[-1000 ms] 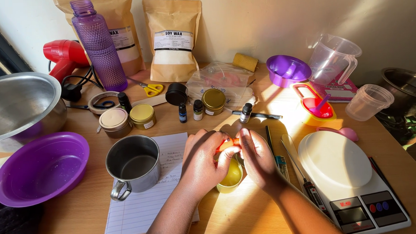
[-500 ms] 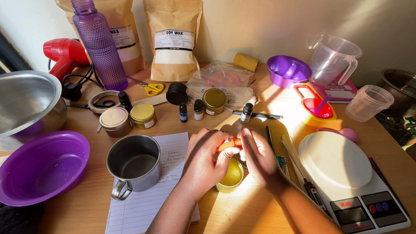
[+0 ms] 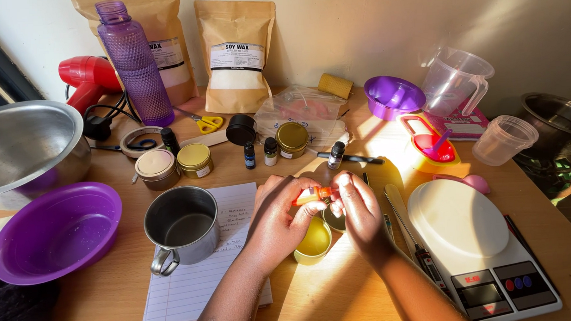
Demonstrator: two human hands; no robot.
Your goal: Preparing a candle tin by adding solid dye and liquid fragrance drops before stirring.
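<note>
My left hand (image 3: 280,212) and my right hand (image 3: 358,207) meet at the table's middle, both pinching a small orange piece (image 3: 314,193) between their fingertips. Just below them sits a small gold tin (image 3: 313,240) with a yellow inside, and a second tin (image 3: 335,221) peeks out between the hands. A steel mug (image 3: 181,225) stands to the left on a lined paper sheet (image 3: 198,277).
A white kitchen scale (image 3: 465,230) lies right, with a thermometer (image 3: 415,244) beside it. A purple bowl (image 3: 51,232) and steel bowl (image 3: 25,147) sit left. Small bottles (image 3: 271,151), gold tins (image 3: 195,160), wax bags (image 3: 236,54), a purple bottle (image 3: 133,61) and plastic jugs (image 3: 453,80) stand behind.
Both hands have lifted slightly and shifted a little, still pinching the orange piece. More of the second tin shows between them.
</note>
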